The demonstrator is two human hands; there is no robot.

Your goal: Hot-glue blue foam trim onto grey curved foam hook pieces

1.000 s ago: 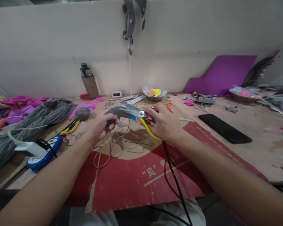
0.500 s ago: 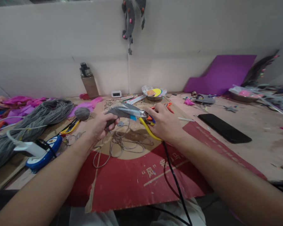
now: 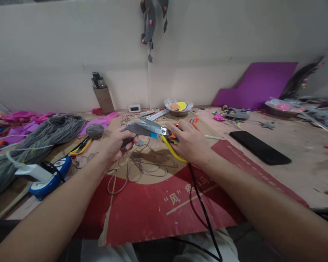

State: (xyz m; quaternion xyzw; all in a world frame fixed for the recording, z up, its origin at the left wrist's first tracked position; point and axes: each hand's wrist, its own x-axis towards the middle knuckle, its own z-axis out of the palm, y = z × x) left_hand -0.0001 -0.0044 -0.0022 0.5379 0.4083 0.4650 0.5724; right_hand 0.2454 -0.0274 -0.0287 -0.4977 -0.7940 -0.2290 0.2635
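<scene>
My left hand (image 3: pixel 123 143) is closed on the end of a curved grey piece (image 3: pixel 135 130) that looks wrapped in yarn, with a bit of blue (image 3: pixel 153 135) at its right end. In my right hand (image 3: pixel 190 140) is a pair of scissors (image 3: pixel 154 127). Their blades point left and lie over the grey piece; whether they touch it I cannot tell. Below my right hand shows a yellow curved tool (image 3: pixel 173 151) with a black cord, partly hidden by the hand. Loose grey yarn (image 3: pixel 138 176) trails in loops under my left hand.
Red and tan cardboard (image 3: pixel 142 211) covers the table front. A black phone (image 3: pixel 259 147) lies right. At left are a grey yarn skein (image 3: pixel 51 133), a yarn ball (image 3: pixel 94 131), a yellow utility knife (image 3: pixel 82 145) and a blue power strip (image 3: pixel 50 182). Behind stands a small bowl (image 3: pixel 179 113).
Almost nothing differs. The view has shifted very slightly, and the scissor blades over the grey piece appear a little closer together.
</scene>
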